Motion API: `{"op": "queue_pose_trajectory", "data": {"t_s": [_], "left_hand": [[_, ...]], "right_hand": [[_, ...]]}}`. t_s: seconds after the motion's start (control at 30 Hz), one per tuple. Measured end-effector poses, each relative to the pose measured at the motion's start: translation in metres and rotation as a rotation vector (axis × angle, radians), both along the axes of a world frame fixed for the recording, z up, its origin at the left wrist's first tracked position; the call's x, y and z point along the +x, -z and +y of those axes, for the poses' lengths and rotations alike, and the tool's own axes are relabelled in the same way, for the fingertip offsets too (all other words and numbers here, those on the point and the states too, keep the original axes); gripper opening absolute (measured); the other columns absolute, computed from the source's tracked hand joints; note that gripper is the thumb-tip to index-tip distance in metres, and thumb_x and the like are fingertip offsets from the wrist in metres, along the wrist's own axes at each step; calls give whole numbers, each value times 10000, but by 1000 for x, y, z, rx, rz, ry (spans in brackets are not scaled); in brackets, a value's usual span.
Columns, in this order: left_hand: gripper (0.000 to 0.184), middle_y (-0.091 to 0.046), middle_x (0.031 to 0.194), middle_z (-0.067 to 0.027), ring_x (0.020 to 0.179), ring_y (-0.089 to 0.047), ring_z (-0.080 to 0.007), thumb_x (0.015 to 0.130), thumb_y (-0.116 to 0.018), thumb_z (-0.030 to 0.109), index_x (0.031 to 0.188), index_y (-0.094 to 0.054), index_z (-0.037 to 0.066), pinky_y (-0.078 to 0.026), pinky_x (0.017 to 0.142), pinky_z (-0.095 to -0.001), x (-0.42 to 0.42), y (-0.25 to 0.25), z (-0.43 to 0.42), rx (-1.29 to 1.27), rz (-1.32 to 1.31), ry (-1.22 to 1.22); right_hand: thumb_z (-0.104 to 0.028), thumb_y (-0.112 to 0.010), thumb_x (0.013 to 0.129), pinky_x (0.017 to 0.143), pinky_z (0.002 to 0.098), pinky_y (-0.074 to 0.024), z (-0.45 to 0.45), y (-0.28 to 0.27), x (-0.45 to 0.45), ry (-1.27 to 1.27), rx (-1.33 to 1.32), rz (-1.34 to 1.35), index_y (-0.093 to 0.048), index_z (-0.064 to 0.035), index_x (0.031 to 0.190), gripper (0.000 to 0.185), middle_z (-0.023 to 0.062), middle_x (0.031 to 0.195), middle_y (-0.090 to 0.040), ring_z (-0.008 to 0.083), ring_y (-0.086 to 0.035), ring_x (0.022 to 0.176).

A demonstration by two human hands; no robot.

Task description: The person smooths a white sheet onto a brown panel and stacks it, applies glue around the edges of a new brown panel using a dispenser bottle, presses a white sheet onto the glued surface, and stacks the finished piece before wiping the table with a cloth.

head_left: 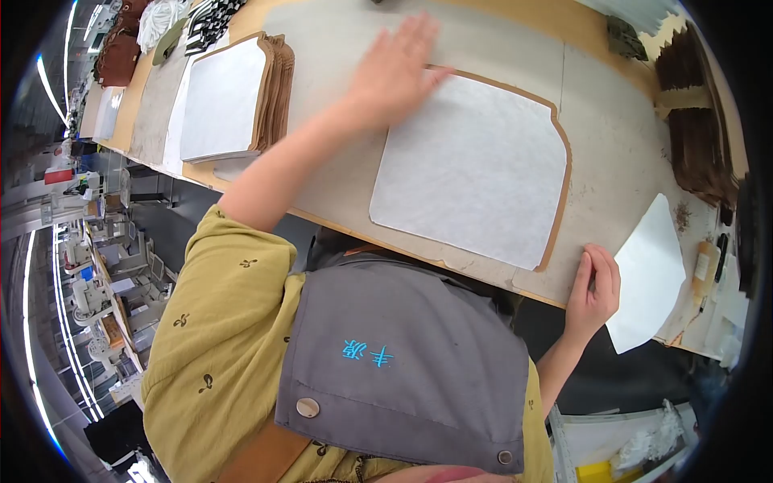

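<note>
A white sheet lies flat on the table over a brown panel, whose edge shows along the top and right side. Over the sheet's far left corner is my left hand, palm down and slightly blurred. Its fingers are stretched out and the thumb is apart; whether it presses on the sheet I cannot tell. My right hand rests by the table's front edge, right of the panel, fingers curled in, with nothing visible in them. Beside it, a loose white sheet hangs partly over the edge.
To the left stands a stack of white-faced brown panels. More dark brown pieces are piled at the right, near a small bottle. Brown bundles sit at the far left. Below the right arm is a bin.
</note>
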State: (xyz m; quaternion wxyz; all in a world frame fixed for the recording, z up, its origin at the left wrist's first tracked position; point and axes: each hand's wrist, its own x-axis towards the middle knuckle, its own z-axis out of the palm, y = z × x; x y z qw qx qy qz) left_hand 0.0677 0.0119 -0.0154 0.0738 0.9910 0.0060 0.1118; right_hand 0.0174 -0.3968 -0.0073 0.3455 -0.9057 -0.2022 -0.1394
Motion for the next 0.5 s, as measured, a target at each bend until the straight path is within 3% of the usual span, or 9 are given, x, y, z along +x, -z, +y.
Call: {"op": "queue_pose_trajectory", "data": {"t_s": [0.03, 0.1, 0.13, 0.33, 0.43, 0.5], "left_hand": [[742, -223, 1673, -128, 1553, -187, -267, 1036, -445, 520, 1609, -235, 97, -163, 1257, -460, -17, -3, -19, -3, -4, -4], [776, -220, 1671, -145, 1552, -192, -278, 1028, -455, 538, 1607, -221, 77, -169, 1253, -473, -48, -7, -51, -73, 128, 290], [776, -220, 1671, -145, 1552, -192, -278, 1028, -455, 538, 1607, -221, 77, -169, 1253, -473, -51, -6, -50, -75, 123, 285], [803, -233, 1664, -161, 1548, -203, -301, 1025, -435, 572, 1606, -218, 62, -178, 1247, -483, -50, 14, -17, 36, 92, -120], [810, -250, 1658, -162, 1543, -215, -305, 1019, -424, 593, 1608, -224, 74, -179, 1244, -490, -68, 11, -23, -30, -23, -72], [815, -230, 1666, -159, 1545, -211, -306, 1012, -426, 588, 1612, -215, 78, -170, 1245, -495, -110, -11, -51, -60, 48, 204]], "right_hand": [[-6, -660, 956, 820, 312, -535, 0, 0, -1, -4, -3, -4, -712, 44, 998, 84, 132, 1020, -720, 234, -684, 923], [-8, -662, 956, 814, 307, -533, 2, -1, -1, 17, -13, 6, -711, 43, 995, 81, 125, 1018, -720, 229, -683, 919], [-8, -662, 956, 814, 307, -533, 3, -1, -1, 12, -15, 2, -711, 43, 995, 81, 125, 1018, -720, 229, -683, 919], [-10, -658, 963, 787, 291, -527, 0, 4, -1, -9, -11, -31, -713, 40, 999, 83, 114, 1003, -720, 210, -676, 903], [-21, -681, 939, 767, 308, -538, 2, 5, 0, 48, 2, -13, -721, 18, 983, 71, 114, 994, -723, 227, -685, 886], [-27, -690, 936, 764, 305, -538, 0, 5, -1, 25, 12, -42, -725, 15, 983, 72, 109, 995, -725, 221, -686, 893]]}}
